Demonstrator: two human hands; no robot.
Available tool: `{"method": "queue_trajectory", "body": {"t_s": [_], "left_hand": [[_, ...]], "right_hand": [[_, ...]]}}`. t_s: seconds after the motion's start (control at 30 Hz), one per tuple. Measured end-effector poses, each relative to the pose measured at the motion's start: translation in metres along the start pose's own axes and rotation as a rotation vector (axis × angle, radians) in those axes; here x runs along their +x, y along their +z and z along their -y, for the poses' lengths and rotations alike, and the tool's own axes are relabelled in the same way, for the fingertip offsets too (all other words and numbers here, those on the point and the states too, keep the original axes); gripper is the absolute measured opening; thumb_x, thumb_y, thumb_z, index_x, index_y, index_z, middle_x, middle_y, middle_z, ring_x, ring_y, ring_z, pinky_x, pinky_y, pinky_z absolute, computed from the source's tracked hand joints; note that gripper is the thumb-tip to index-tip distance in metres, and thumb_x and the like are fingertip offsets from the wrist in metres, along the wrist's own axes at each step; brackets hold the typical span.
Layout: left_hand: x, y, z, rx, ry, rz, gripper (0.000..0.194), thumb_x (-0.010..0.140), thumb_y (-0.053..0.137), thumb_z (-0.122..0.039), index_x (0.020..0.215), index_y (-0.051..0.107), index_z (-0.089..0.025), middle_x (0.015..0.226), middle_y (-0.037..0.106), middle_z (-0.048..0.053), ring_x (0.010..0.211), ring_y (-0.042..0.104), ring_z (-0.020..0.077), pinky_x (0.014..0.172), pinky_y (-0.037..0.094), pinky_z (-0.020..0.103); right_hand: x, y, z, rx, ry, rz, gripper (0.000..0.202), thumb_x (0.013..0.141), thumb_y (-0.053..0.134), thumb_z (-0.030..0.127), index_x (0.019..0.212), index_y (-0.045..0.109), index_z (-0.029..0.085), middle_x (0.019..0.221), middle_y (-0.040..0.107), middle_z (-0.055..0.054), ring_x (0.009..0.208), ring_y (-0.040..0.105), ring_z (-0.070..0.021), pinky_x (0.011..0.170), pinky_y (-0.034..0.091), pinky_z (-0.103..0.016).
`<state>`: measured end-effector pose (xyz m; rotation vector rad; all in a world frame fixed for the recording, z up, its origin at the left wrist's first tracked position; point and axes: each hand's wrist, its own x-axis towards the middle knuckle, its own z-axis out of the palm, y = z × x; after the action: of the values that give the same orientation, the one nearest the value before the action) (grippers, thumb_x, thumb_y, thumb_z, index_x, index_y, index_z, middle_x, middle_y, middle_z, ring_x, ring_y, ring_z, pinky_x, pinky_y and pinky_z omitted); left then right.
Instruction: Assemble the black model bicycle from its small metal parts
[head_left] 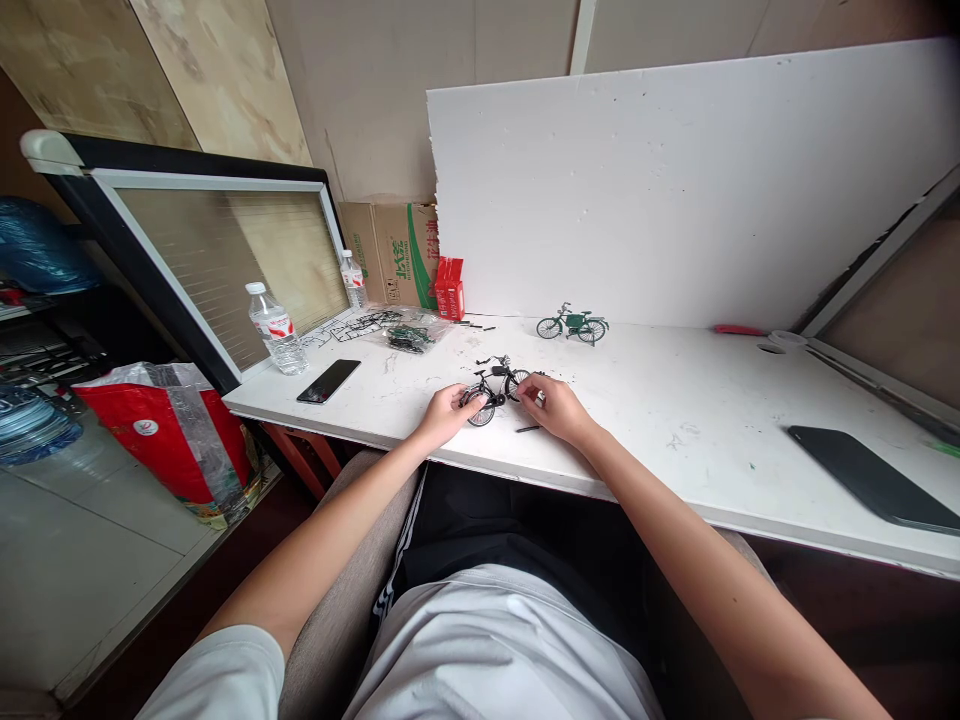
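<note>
A small black model bicycle (495,385) is upright on the white table between my hands. My left hand (450,412) grips its wheel on the left side, with the thumb laid across the spokes. My right hand (550,402) is at the other wheel, its fingers pinched together; whether they hold the wheel or a small part is hidden. A thin black stick (527,429) lies just below my right hand. Farther back, a finished-looking green model bicycle (574,323) stands against the white board.
A black phone (328,381), a water bottle (276,330) and a plastic bag of green parts (411,336) lie or stand to the left. Behind them are black part frames (360,325), a red box (450,288) and a carton (394,255). A dark flat slab (874,477) lies at right.
</note>
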<state>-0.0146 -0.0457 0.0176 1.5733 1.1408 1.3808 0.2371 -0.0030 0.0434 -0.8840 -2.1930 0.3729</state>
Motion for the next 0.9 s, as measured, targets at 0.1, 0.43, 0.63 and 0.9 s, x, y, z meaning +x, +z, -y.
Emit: {"method": "queue_trajectory", "body": {"t_s": [0.1, 0.43, 0.63, 0.9], "left_hand": [[0.000, -0.001, 0.000, -0.033, -0.023, -0.002, 0.044, 0.082, 0.079, -0.057, 0.093, 0.067, -0.016, 0.089, 0.072, 0.006, 0.083, 0.067, 0.0204, 0.076, 0.052, 0.030], [0.004, -0.002, 0.011, -0.047, -0.035, 0.012, 0.047, 0.081, 0.082, -0.054, 0.102, 0.068, -0.014, 0.104, 0.075, 0.012, 0.093, 0.071, 0.0237, 0.085, 0.055, 0.035], [0.006, -0.003, 0.017, -0.051, -0.043, 0.017, 0.049, 0.078, 0.086, -0.050, 0.106, 0.068, -0.014, 0.109, 0.075, 0.012, 0.097, 0.071, 0.0226, 0.089, 0.055, 0.035], [0.004, -0.002, 0.011, -0.095, -0.051, 0.049, 0.048, 0.078, 0.086, -0.049, 0.106, 0.068, -0.014, 0.107, 0.075, 0.011, 0.095, 0.071, 0.0221, 0.087, 0.056, 0.034]], "right_hand": [[0.001, 0.001, -0.002, 0.013, -0.017, -0.039, 0.014, 0.096, 0.054, 0.022, 0.100, 0.067, 0.023, 0.102, 0.076, -0.007, 0.089, 0.070, -0.0235, 0.080, 0.053, -0.035], [0.001, 0.003, -0.005, 0.010, -0.021, -0.161, 0.018, 0.100, 0.050, 0.024, 0.112, 0.064, 0.023, 0.110, 0.074, -0.010, 0.092, 0.070, -0.0244, 0.080, 0.054, -0.037], [0.001, 0.003, -0.002, -0.002, -0.026, -0.216, 0.016, 0.098, 0.055, 0.026, 0.112, 0.063, 0.023, 0.103, 0.072, -0.008, 0.088, 0.068, -0.0232, 0.074, 0.051, -0.035], [0.001, 0.002, -0.002, -0.050, 0.003, -0.325, 0.015, 0.094, 0.056, 0.022, 0.109, 0.061, 0.023, 0.098, 0.069, -0.007, 0.081, 0.064, -0.0223, 0.069, 0.049, -0.034]]}}
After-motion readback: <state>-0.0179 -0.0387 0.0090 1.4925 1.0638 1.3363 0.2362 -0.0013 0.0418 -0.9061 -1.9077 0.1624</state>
